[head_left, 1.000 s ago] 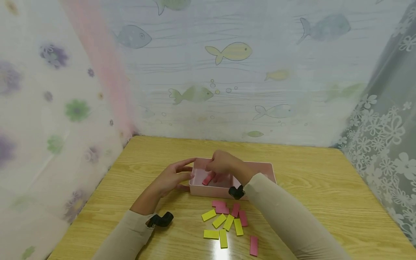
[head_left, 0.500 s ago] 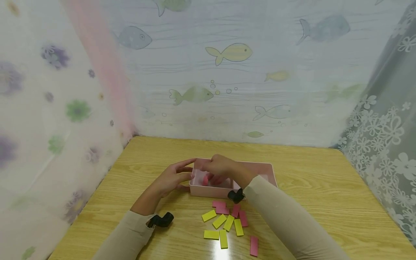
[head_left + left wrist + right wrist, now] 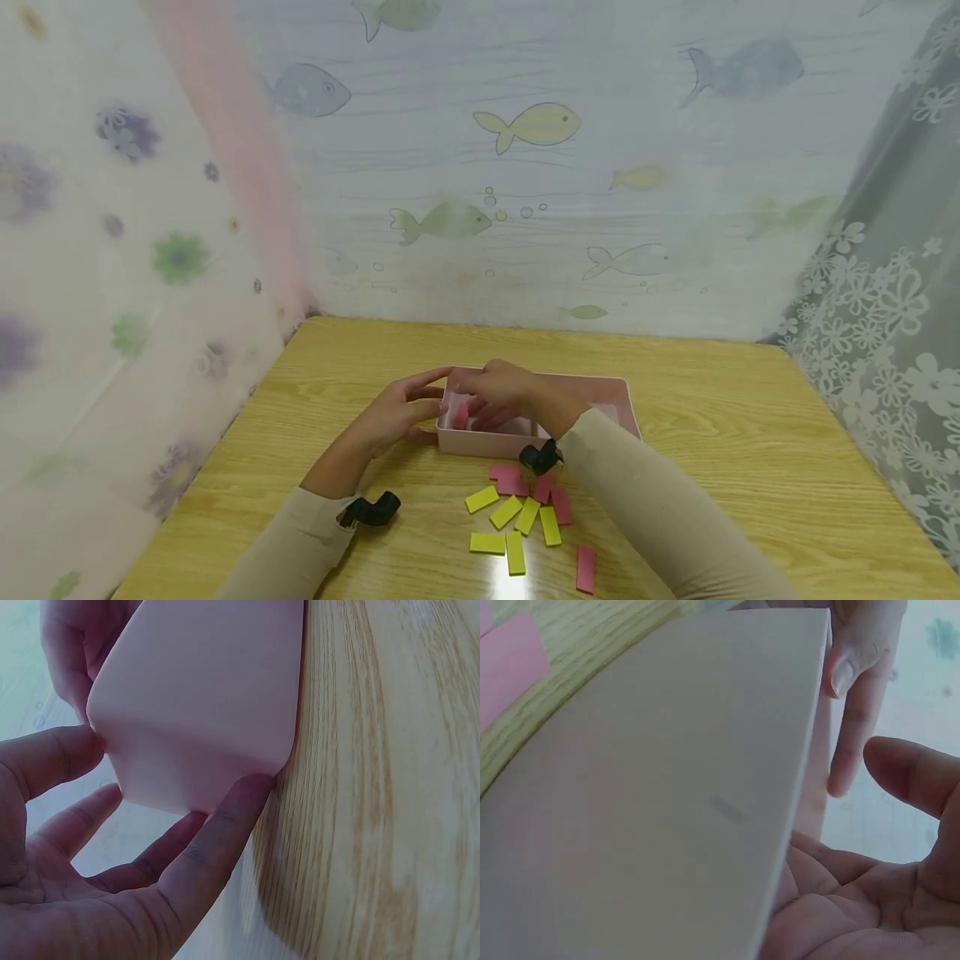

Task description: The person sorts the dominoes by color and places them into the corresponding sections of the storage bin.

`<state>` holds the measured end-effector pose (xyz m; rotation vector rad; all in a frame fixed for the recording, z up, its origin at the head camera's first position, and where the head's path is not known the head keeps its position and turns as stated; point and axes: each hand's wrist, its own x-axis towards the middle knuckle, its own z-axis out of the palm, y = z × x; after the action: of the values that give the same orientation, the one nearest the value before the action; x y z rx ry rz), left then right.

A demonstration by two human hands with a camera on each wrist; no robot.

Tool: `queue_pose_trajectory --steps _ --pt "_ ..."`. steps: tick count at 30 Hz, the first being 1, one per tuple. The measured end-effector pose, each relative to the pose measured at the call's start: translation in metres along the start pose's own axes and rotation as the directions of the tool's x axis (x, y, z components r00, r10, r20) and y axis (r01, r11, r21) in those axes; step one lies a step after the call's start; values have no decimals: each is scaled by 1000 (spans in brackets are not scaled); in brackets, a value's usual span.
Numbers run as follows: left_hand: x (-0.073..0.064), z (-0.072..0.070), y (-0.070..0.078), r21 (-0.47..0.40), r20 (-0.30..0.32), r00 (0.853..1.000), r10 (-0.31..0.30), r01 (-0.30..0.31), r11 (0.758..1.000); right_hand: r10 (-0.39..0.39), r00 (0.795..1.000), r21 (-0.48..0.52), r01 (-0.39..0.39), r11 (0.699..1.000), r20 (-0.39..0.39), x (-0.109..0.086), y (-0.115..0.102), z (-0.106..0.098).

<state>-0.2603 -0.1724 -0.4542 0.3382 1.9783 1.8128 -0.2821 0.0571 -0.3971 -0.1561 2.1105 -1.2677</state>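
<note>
A pale pink plastic box point(image 3: 480, 444) stands on the table with a divider across its inside. My left hand point(image 3: 393, 412) spreads over its left end, fingertips touching the end wall and corners, as the left wrist view shows close up. My right hand point(image 3: 498, 392) reaches down into the left compartment. A deeper pink rectangular tile point(image 3: 461, 415) stands out at its fingertips, near the box's left end. In the right wrist view the right thumb point(image 3: 911, 776) is raised apart from the palm, while the box wall hides the other fingers.
In front of the box lie several yellow tiles point(image 3: 487, 543) and several pink tiles point(image 3: 586, 570), some overlapping. The wood-patterned table point(image 3: 712, 467) meets a fish-print curtain point(image 3: 525, 183) at the back.
Inside the box, my right hand has shifted left, and the pink tile has moved left from mid-compartment towards the end wall. My left hand has stayed in place.
</note>
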Motion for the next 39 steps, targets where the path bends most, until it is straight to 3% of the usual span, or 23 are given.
queue_pose_trajectory --steps 18,39 --pt "-2 1 0 1 -8 1000 0 0 1000 -68 993 167 51 985 96 1 -1 8" --pt "-3 2 4 -25 7 1000 2 -2 1000 -57 998 75 59 995 -24 -5 -2 1"
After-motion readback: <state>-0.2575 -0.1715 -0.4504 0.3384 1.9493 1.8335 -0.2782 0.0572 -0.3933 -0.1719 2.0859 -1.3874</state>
